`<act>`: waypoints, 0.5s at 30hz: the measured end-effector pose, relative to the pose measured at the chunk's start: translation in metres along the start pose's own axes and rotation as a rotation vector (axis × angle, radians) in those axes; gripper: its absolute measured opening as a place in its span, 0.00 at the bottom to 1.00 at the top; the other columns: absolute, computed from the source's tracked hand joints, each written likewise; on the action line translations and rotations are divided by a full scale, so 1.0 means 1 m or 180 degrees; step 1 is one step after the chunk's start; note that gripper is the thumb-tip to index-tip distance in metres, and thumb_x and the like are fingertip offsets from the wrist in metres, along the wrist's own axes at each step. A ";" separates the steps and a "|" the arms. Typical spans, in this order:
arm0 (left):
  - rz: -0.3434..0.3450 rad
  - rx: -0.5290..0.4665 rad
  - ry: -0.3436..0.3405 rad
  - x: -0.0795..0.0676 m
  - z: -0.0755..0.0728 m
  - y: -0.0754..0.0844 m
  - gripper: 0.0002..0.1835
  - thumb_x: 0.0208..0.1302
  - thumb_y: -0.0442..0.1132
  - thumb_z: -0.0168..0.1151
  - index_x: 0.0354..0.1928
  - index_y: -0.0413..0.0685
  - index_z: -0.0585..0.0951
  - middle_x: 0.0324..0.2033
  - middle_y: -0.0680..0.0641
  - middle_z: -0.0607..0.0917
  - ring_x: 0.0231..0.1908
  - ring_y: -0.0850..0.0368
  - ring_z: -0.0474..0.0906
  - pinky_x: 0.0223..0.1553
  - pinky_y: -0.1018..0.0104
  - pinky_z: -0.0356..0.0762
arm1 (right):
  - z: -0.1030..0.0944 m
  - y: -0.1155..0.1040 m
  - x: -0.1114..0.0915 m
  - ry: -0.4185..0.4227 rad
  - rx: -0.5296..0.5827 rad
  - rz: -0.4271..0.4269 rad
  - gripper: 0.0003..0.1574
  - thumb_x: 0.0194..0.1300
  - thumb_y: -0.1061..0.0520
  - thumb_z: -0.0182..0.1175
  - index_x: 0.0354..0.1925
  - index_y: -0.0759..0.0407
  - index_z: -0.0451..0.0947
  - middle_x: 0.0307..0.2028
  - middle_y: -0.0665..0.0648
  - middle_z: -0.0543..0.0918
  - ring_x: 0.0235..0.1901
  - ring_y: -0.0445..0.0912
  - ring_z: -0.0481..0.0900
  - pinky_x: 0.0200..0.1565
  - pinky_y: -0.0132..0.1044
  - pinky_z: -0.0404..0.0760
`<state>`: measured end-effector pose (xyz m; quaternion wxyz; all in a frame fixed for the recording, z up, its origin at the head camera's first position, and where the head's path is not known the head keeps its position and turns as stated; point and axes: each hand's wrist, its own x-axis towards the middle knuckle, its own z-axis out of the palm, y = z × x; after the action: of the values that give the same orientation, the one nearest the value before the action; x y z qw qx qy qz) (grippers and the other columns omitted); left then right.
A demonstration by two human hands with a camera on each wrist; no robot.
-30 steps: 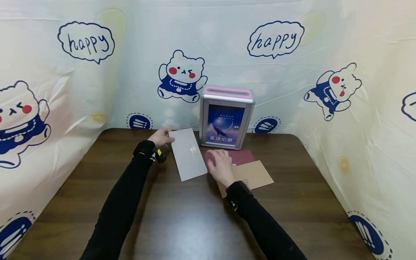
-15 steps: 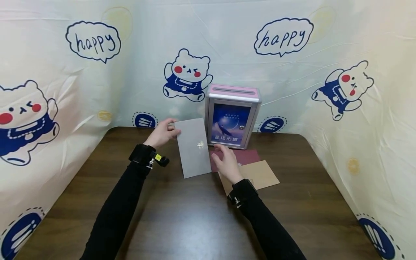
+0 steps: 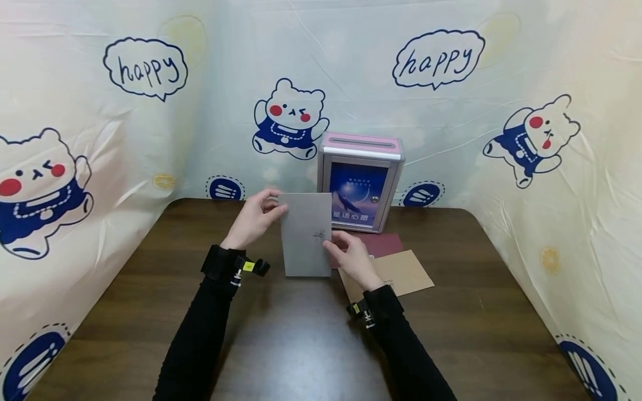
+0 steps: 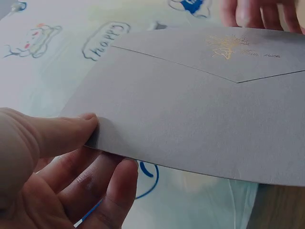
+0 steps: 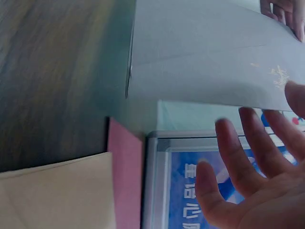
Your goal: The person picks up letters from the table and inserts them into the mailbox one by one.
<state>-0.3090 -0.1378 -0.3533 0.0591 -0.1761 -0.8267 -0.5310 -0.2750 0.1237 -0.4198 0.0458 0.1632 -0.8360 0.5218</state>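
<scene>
A grey envelope (image 3: 303, 239) stands upright on its lower edge, its pointed flap and small gold print (image 4: 228, 46) facing me. My left hand (image 3: 253, 220) pinches its upper left corner, thumb on the front and fingers behind. At the right edge is my right hand (image 3: 353, 259), with the thumb over the front face and the fingertips at the edge's back side. In the right wrist view the fingers (image 5: 233, 157) are spread, and how firmly they grip is unclear. A tan envelope (image 3: 401, 273) and a dark red envelope (image 3: 383, 244) lie overlapped beneath and beyond the right hand.
A silver box (image 3: 358, 184) with a pink slotted top and a blue front picture stands behind the envelopes. The brown wooden table (image 3: 281, 345) ends at a printed curtain (image 3: 210, 111) at the back and sides.
The grey envelope has risen from leaning back to standing upright and turned squarer to me, lifted by my left hand. My right hand has come to its right edge.
</scene>
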 end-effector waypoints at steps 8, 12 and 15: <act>0.0000 -0.0171 0.0050 -0.005 0.007 0.002 0.19 0.69 0.39 0.62 0.58 0.41 0.74 0.43 0.42 0.86 0.41 0.55 0.80 0.39 0.68 0.72 | -0.011 -0.005 -0.004 -0.0167 0.0142 -0.0082 0.10 0.69 0.52 0.61 0.40 0.56 0.86 0.27 0.56 0.78 0.26 0.45 0.69 0.29 0.33 0.64; 0.0035 -0.0197 -0.0022 -0.005 0.017 0.004 0.17 0.69 0.40 0.62 0.55 0.40 0.75 0.42 0.43 0.86 0.38 0.54 0.78 0.37 0.66 0.71 | -0.023 -0.008 -0.004 -0.0086 0.0224 -0.0124 0.11 0.69 0.53 0.61 0.41 0.58 0.86 0.24 0.54 0.74 0.26 0.45 0.67 0.29 0.33 0.62; -0.0026 -0.0167 -0.0096 -0.008 0.023 0.006 0.16 0.69 0.41 0.62 0.54 0.41 0.76 0.41 0.44 0.87 0.39 0.53 0.79 0.38 0.64 0.71 | -0.033 -0.017 -0.006 -0.0041 0.0278 -0.0103 0.12 0.70 0.55 0.60 0.42 0.62 0.85 0.23 0.52 0.70 0.25 0.45 0.65 0.28 0.33 0.61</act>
<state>-0.2978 -0.1164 -0.3606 0.0397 -0.1822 -0.8141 -0.5500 -0.2670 0.1481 -0.3921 0.0417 0.1820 -0.8100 0.5559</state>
